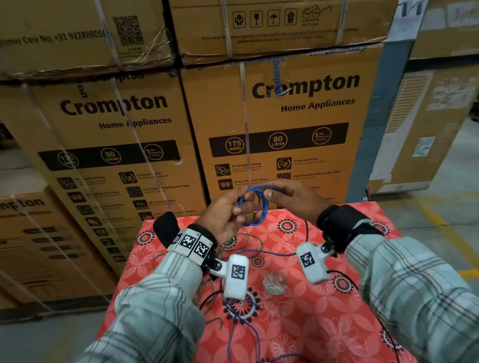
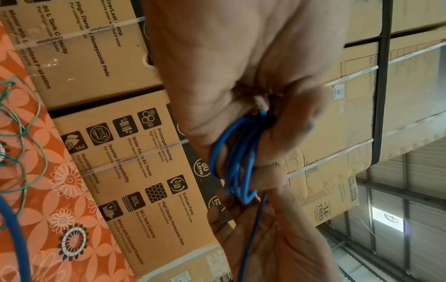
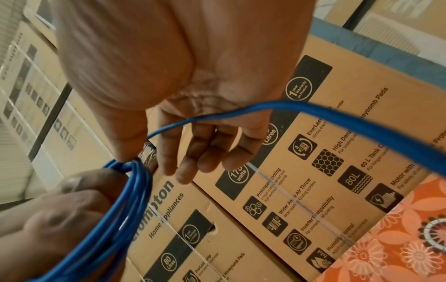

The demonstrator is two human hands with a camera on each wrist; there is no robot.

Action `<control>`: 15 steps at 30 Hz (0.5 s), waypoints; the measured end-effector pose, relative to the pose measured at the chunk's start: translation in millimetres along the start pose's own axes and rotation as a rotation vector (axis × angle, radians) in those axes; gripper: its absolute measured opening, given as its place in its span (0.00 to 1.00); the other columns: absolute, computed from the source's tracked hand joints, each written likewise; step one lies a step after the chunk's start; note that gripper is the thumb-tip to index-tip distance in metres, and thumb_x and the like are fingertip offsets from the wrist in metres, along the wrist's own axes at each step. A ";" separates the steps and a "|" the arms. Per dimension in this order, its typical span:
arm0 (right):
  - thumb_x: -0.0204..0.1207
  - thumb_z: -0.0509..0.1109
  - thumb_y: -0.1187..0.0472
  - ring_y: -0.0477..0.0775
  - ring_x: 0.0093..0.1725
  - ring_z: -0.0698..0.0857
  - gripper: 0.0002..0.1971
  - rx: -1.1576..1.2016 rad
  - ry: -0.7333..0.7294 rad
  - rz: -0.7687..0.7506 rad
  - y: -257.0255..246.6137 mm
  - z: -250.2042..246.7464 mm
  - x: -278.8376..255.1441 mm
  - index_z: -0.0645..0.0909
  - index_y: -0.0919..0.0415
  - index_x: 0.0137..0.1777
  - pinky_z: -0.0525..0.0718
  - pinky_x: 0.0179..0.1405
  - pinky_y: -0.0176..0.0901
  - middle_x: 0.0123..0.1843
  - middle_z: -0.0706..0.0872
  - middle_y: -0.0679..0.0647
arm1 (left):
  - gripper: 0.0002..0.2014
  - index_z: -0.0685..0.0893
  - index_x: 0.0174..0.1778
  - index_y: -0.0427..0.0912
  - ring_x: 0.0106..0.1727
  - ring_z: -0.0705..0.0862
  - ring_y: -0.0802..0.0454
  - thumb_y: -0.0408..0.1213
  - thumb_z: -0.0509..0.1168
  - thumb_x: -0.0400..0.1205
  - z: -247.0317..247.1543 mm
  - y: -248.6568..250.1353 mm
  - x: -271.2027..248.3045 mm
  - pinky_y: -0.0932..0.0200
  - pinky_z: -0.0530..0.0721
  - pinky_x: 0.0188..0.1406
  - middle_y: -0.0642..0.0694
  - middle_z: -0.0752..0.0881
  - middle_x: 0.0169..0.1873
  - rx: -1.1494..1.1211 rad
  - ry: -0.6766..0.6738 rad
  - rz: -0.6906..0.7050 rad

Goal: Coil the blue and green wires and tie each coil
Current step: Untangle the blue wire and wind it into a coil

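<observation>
Head view: even, moderately dim indoor light, no hard shadows. Print on the central cartons (image 1: 280, 110) is sharp; frame edges bend and smear, and the sleeves (image 1: 147, 328) at the bottom are soft. Left wrist view: bright patch from a ceiling light (image 2: 388, 219) at lower right; left hand (image 2: 241, 76) close and blurred. Right wrist view: right hand (image 3: 169, 76) and blue wire (image 3: 362, 122) motion-blurred; carton print behind is legible.

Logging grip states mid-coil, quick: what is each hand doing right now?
Left hand: fingers curled round the blue wire coil, gripping it.
Right hand: thumb and forefinger pinch the coil's top; other fingers loose.
</observation>
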State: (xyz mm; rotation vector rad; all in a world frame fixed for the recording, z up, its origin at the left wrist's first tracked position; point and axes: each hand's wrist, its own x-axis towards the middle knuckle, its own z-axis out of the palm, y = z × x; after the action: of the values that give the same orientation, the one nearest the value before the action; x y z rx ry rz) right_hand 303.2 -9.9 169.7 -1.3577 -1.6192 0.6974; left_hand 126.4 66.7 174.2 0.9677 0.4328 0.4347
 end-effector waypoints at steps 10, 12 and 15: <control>0.85 0.58 0.53 0.55 0.45 0.81 0.13 -0.105 -0.066 0.052 6.5 3.1 3.9 0.81 0.59 0.54 0.79 0.49 0.54 0.48 0.84 0.64 | 0.19 0.73 0.35 0.39 0.15 0.71 0.54 0.38 0.46 0.88 5.2 -0.1 1.1 0.60 0.81 0.34 0.49 0.72 0.15 0.067 0.014 0.018; 0.87 0.56 0.59 0.34 0.40 0.75 0.11 -0.181 -0.051 0.038 3.2 4.7 1.6 0.78 0.49 0.46 0.73 0.43 0.35 0.41 0.78 0.47 | 0.18 0.75 0.38 0.37 0.15 0.71 0.56 0.37 0.46 0.89 5.4 1.1 0.9 0.64 0.80 0.29 0.49 0.74 0.16 0.053 -0.007 0.004; 0.87 0.56 0.62 0.28 0.39 0.74 0.16 -0.258 -0.030 0.001 2.2 7.2 0.2 0.72 0.42 0.41 0.69 0.39 0.27 0.40 0.72 0.41 | 0.17 0.77 0.41 0.37 0.12 0.64 0.60 0.37 0.46 0.88 2.2 1.1 1.0 0.63 0.76 0.35 0.54 0.70 0.15 0.042 -0.058 -0.047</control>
State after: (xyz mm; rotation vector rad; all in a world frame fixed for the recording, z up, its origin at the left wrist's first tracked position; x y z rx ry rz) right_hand 297.8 -8.4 164.6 -1.5367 -1.7791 0.5245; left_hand 128.2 66.2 176.1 1.0068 0.4123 0.3555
